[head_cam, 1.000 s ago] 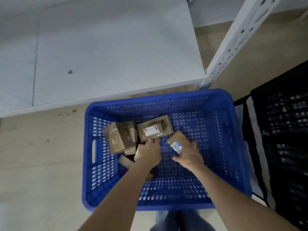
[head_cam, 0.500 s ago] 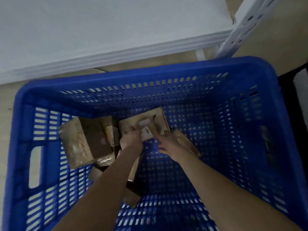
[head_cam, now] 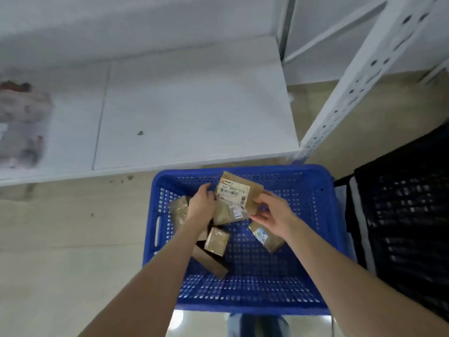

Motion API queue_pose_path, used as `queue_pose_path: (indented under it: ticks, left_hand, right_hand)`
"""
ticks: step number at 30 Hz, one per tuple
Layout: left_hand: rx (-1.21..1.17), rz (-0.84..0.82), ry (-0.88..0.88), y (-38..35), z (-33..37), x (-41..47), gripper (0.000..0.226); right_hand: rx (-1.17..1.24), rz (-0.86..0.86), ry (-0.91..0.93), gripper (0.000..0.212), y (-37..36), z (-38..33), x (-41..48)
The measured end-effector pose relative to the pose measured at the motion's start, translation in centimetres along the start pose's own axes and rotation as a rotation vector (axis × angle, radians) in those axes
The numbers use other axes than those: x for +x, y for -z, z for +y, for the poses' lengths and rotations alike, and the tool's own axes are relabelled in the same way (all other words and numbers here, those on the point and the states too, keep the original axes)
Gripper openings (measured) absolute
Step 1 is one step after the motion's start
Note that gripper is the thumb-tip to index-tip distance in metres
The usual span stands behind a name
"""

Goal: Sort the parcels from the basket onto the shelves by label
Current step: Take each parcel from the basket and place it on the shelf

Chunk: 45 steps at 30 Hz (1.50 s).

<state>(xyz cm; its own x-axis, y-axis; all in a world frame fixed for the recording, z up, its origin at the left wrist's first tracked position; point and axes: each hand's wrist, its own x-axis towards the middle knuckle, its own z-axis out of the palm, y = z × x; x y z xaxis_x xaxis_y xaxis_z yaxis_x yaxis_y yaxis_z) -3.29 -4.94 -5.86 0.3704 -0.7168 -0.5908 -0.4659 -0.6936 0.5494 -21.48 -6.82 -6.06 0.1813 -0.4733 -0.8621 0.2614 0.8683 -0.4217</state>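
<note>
A blue slotted basket [head_cam: 323,215] stands on the floor in front of a low white shelf [head_cam: 194,113]. Both hands hold a flat brown parcel with a large white barcode label [head_cam: 254,192] above the basket's far end. My left hand [head_cam: 201,203] grips its left edge, and my right hand [head_cam: 274,212] pinches its lower right corner. A plastic-wrapped parcel with a small label [head_cam: 224,212] sits just beneath it, by my left fingers. More brown parcels lie in the basket: one at the left wall [head_cam: 179,210], one in the middle [head_cam: 217,240], one with a blue label [head_cam: 264,237].
A white perforated shelf post [head_cam: 352,88] rises at the right behind the basket. A black crate [head_cam: 408,215] stands against the basket's right side. A blurred clear bag [head_cam: 21,122] lies on the shelf at far left. Pale floor lies to the left.
Both hands have raised the big-label parcel off the heap to rim height. My right hand has let go of the small blue-label parcel, which now lies in the basket. The view has pulled back.
</note>
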Motion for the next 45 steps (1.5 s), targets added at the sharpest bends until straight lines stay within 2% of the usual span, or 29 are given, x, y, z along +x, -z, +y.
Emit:
queue_pose_path:
  ticks: [2,4,6,12,14,18,22,26,29,33,35,39,45]
  left_hand:
    - [-0.214,-0.053,0.060,3.6,3.5,-2.9,0.025]
    - [-0.390,-0.072,0.105,7.1,7.0,-6.0,0.024]
    - [-0.466,-0.103,0.096,10.7,11.0,-9.7,0.022]
    - [-0.460,-0.117,-0.088,19.2,18.5,-17.5,0.034]
    - [-0.489,-0.110,-0.151,21.5,20.4,-19.6,0.035]
    - [-0.440,-0.152,-0.273,25.6,23.2,-23.1,0.047]
    - [-0.180,-0.164,-0.447,28.6,25.0,-25.6,0.066]
    - [-0.151,-0.097,-0.496,30.7,26.0,-27.2,0.050]
    - [-0.210,-0.039,-0.424,31.7,26.4,-28.0,0.040]
    - [-0.234,-0.010,-0.408,32.2,26.7,-28.7,0.027]
    - [-0.221,-0.013,-0.412,32.2,27.0,-29.0,0.021]
    - [-0.298,0.073,-0.409,32.3,27.6,-29.2,0.036]
    - [-0.322,0.155,-0.422,32.0,27.5,-29.7,0.033]
  right_hand:
    - [0.006,-0.021,0.044,0.030,-1.5,-2.8,-4.7]
    - [-0.002,-0.047,0.075,0.033,-2.9,-5.4,-9.1]
    - [-0.008,-0.081,0.093,0.037,-4.4,-7.8,-13.2]
    - [-0.020,-0.081,0.160,0.026,-8.9,-13.9,-24.4]
    - [-0.004,-0.077,0.121,0.020,-10.1,-15.3,-27.5]
    - [-0.006,-0.142,0.049,0.036,-11.6,-18.2,-31.9]
    - [-0.099,-0.161,0.013,0.053,-12.7,-20.6,-35.0]
    - [-0.220,-0.174,0.114,0.067,-13.1,-21.8,-37.1]
    - [-0.232,-0.229,0.268,0.054,-12.8,-22.3,-38.0]
    - [-0.206,-0.374,0.327,0.054,-13.1,-22.3,-38.8]
    - [-0.184,-0.386,0.389,0.041,-13.3,-22.3,-39.2]
    - [-0.093,-0.408,0.432,0.025,-13.3,-22.2,-39.9]
    - [-0.100,-0.405,0.447,0.013,-13.5,-21.7,-40.5]
